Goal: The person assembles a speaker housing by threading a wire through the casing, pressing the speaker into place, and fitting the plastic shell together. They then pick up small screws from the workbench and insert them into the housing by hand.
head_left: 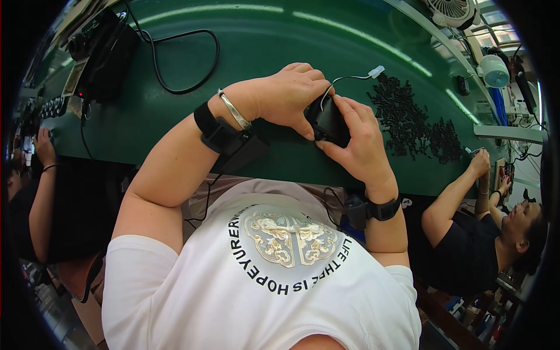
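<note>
Between my two hands, just above the green table, is a small black plastic housing (332, 123). A thin cable runs out of its far side and ends in a white connector plug (376, 72). My left hand (294, 96) grips the housing's left side, thumb at the near edge and fingers bent over the far edge. Closed on the right side, my right hand (360, 135) has its thumb at the near corner and its fingers along the far side. The fingers cover much of the housing, so its inside cannot be made out.
Right of my hands lies a heap of small black parts (402, 119) on the green table (262, 44). A black device (104, 55) with a looped black cable (217, 55) stands at the far left. One co-worker (490, 233) sits at the right, another person's arm (44, 175) shows at the left.
</note>
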Demonstrator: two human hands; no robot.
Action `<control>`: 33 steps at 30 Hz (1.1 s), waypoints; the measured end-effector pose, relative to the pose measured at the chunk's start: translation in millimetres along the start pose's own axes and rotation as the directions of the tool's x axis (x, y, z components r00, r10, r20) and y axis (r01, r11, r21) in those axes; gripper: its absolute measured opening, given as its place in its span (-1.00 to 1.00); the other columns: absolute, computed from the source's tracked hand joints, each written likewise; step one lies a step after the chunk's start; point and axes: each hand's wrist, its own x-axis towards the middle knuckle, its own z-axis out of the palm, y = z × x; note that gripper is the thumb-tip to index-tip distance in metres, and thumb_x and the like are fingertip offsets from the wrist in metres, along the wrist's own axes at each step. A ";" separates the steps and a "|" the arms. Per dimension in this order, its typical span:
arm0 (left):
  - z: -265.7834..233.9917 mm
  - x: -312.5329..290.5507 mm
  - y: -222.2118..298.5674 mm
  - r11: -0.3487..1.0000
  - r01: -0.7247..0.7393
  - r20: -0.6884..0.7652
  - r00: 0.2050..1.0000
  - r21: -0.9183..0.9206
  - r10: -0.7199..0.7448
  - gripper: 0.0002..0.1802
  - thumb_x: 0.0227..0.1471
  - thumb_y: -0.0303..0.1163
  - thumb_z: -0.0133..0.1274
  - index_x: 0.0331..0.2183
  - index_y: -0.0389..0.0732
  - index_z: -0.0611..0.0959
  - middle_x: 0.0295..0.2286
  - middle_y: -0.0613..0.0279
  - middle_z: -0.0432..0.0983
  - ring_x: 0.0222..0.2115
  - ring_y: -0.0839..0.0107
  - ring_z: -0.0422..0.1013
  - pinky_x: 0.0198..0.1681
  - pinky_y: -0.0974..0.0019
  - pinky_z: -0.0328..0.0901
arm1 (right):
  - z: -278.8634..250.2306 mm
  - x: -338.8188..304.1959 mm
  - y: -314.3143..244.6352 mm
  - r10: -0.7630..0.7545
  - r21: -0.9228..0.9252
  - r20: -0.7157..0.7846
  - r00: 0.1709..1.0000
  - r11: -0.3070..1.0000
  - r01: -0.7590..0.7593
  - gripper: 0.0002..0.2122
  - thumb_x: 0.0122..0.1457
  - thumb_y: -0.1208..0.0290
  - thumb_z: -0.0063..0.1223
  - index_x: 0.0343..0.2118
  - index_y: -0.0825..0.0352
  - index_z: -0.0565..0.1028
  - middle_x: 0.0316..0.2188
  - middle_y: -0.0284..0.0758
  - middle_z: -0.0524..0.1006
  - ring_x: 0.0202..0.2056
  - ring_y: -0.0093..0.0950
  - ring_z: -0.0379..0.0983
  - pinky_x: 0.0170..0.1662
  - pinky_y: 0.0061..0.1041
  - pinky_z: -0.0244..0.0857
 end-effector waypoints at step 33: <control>12.7 -25.6 -3.3 0.985 -0.031 -0.147 0.989 -0.172 0.005 0.16 -0.37 -0.25 0.42 0.26 -0.11 0.19 0.02 0.05 0.37 0.10 0.06 0.21 0.25 0.11 0.04 | 7.7 -7.0 5.3 -0.023 0.017 -0.064 0.998 1.000 0.024 -0.30 -0.23 0.39 0.37 0.07 0.44 0.38 0.00 -0.11 0.44 0.04 -0.19 0.35 0.09 -0.32 0.29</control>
